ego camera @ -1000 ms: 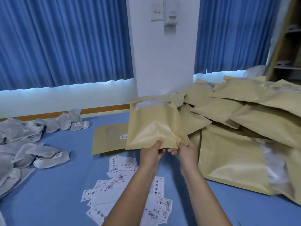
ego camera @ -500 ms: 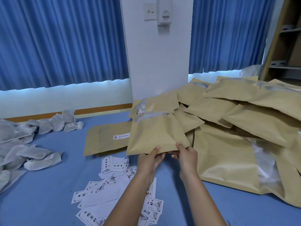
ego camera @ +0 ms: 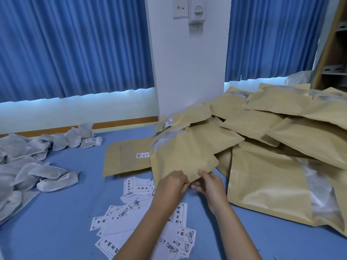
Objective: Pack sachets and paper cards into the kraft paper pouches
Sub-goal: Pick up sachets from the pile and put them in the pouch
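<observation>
Both hands pinch the near edge of one kraft pouch (ego camera: 180, 158). The left hand (ego camera: 171, 182) and right hand (ego camera: 211, 184) sit side by side, fingers curled onto the paper. The pouch slopes away from them, its far end leaning on the pile of filled pouches (ego camera: 281, 147) to its right. Paper cards (ego camera: 135, 186) lie scattered just below it, flat empty pouches (ego camera: 122, 160) just to its left and white sachets (ego camera: 47, 177) further left on the blue desk (ego camera: 56, 231). It seems bound for the pile. It would best be laid flat there, with both pinches released together so nothing slides.
</observation>
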Demonstrator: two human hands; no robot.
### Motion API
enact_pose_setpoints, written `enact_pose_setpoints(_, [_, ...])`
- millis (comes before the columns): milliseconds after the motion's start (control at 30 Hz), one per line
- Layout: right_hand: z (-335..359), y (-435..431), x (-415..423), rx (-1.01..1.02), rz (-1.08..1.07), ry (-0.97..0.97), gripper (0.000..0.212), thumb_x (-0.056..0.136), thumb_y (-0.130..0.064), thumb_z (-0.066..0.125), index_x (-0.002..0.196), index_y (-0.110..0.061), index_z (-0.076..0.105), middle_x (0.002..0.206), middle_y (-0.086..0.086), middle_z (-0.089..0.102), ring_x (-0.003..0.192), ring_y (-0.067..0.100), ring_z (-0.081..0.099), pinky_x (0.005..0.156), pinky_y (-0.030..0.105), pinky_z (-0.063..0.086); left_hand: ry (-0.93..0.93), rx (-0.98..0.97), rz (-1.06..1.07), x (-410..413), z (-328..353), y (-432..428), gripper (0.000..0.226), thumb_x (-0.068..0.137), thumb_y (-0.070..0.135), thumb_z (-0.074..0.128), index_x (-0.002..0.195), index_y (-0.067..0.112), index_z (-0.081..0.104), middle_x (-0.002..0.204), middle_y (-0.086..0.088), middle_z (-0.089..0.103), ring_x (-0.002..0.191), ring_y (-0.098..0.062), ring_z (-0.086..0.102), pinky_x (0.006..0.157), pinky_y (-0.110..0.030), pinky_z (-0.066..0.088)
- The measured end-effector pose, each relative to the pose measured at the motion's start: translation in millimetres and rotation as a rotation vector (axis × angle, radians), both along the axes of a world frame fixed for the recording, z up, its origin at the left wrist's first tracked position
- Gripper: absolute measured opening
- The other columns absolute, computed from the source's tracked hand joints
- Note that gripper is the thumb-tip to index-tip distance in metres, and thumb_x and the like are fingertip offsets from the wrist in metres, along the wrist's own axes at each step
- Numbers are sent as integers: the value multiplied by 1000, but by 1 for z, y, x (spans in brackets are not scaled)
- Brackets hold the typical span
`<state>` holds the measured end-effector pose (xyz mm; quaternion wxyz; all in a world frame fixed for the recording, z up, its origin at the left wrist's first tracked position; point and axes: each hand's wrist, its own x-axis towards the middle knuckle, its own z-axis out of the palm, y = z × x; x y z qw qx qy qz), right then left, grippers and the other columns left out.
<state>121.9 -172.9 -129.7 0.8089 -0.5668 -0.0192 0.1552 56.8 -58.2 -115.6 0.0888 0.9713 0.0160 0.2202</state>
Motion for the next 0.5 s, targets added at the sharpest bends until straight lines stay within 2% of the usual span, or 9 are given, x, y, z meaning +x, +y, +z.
enact_pose_setpoints(67, [-1, 0, 0, -171, 50, -74, 18, 97, -4, 40, 94, -4, 58, 67, 14, 70, 55, 26, 67, 64, 35, 58, -78, 89, -45, 0, -2, -2, 8, 78, 17, 69, 76, 10, 67, 79, -2, 62, 78, -21, 61, 60, -31, 46])
enact_pose_setpoints(100, [1, -1, 0, -230, 51, -128, 21, 97, -3, 37, 93, -4, 58, 62, 14, 69, 51, 26, 66, 63, 33, 56, -160, 141, -72, -1, -2, -4, 14, 67, 15, 78, 65, 11, 65, 68, -1, 60, 65, -20, 61, 53, -27, 45])
enact_pose_setpoints(133, [4, -2, 1, -260, 43, -183, 22, 97, -2, 36, 91, -5, 57, 57, 14, 67, 48, 24, 64, 60, 30, 54, -244, 219, -87, -1, -2, -6, 19, 60, 15, 82, 59, 14, 63, 62, 2, 59, 59, -19, 59, 51, -25, 44])
enact_pose_setpoints(167, [8, -3, 1, -262, 30, -230, 23, 96, -1, 35, 89, -6, 57, 54, 12, 65, 45, 22, 62, 56, 27, 50, -325, 265, -83, 0, 0, -7, 18, 61, 17, 80, 60, 15, 62, 63, 4, 59, 60, -18, 58, 55, -27, 44])
enact_pose_setpoints(233, [15, -5, 2, -202, 2, -295, 23, 97, 0, 36, 91, -4, 58, 54, 9, 61, 41, 19, 59, 53, 25, 47, -443, 285, -88, 0, 5, -9, 7, 74, 21, 62, 72, 15, 66, 78, 2, 64, 72, -21, 62, 67, -29, 42])
enact_pose_setpoints(300, [22, -7, 3, -95, -20, -317, 23, 97, 0, 38, 93, -4, 60, 61, 8, 60, 40, 17, 57, 52, 24, 48, -478, 259, -72, 3, 10, -10, 24, 77, 22, 52, 89, 13, 70, 96, -2, 67, 88, -24, 63, 77, -31, 46])
enact_pose_setpoints(400, [33, -11, 13, 134, -87, -270, 24, 97, 3, 38, 96, -6, 60, 67, 6, 67, 40, 20, 57, 47, 23, 50, -497, 303, -67, 15, 18, -9, 31, 78, 24, 55, 103, 12, 70, 111, -7, 66, 99, -26, 62, 87, -35, 46])
enact_pose_setpoints(500, [43, -12, 33, 281, -181, -217, 20, 96, 4, 41, 98, -4, 59, 76, 7, 69, 47, 20, 61, 50, 24, 53, -547, 387, -75, 43, 33, -8, 25, 84, 23, 61, 106, 17, 71, 109, -5, 67, 97, -25, 63, 85, -37, 50])
